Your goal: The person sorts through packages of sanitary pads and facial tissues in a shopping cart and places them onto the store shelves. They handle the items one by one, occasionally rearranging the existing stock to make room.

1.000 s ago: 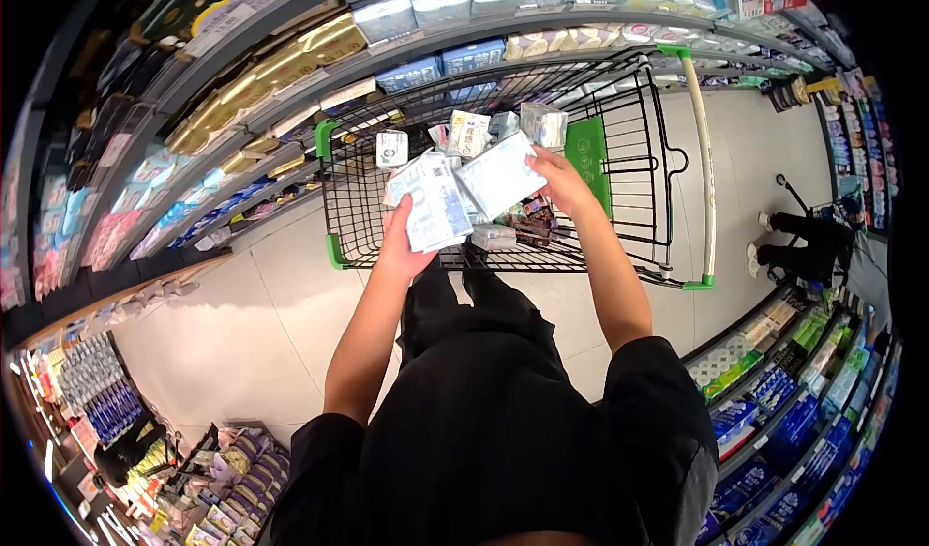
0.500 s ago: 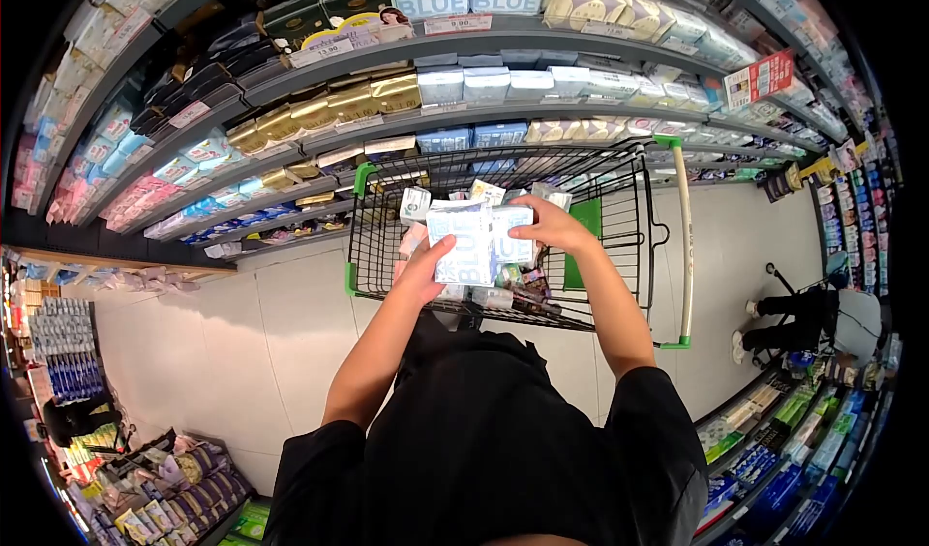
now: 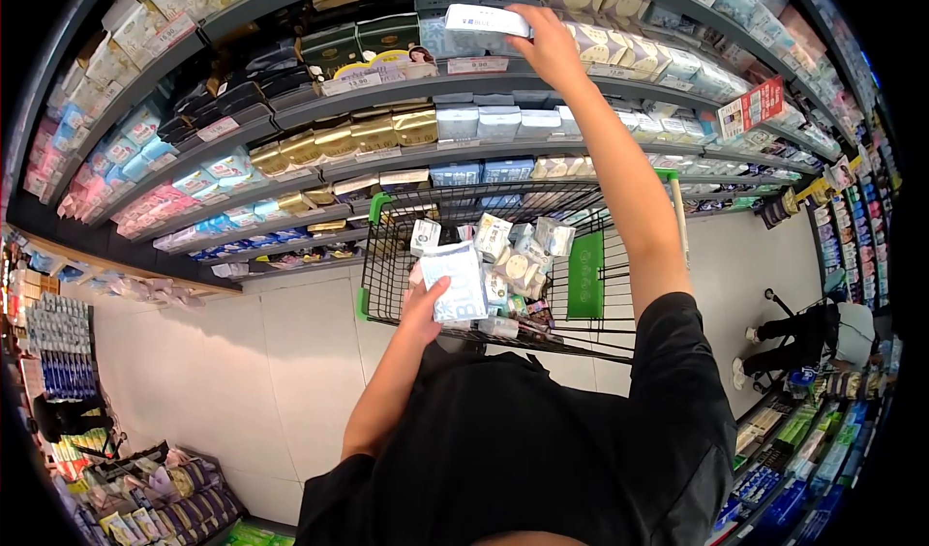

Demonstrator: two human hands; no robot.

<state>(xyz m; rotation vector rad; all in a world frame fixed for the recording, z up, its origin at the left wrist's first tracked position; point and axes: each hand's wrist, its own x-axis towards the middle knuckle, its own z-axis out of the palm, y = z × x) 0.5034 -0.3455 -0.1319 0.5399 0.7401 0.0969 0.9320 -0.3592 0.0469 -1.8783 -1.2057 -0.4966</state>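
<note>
My left hand (image 3: pixel 426 306) grips a white and light-blue package (image 3: pixel 457 283) marked BLUE, its thumb on the front, above the near left part of the cart. My right hand (image 3: pixel 544 47) is stretched out to the shelf and holds a second white package (image 3: pixel 487 20) by its right end, level with the row of blue packs. The wire cart (image 3: pixel 600 338) stands in front of me and carries several packages (image 3: pixel 523 270) heaped together. Its green panel (image 3: pixel 584 275) is to the right of the heap.
Curved shelves (image 3: pixel 339 86) full of packs run across the front. At the right stands a person (image 3: pixel 789 338) beside a wheeled cart. Another person (image 3: pixel 73 415) is at the far left. Display racks (image 3: pixel 164 498) stand at the lower left.
The two packages have come apart. My right hand has moved forward and up to the shelf with one, while my left hand keeps the other, slightly lower over the cart.
</note>
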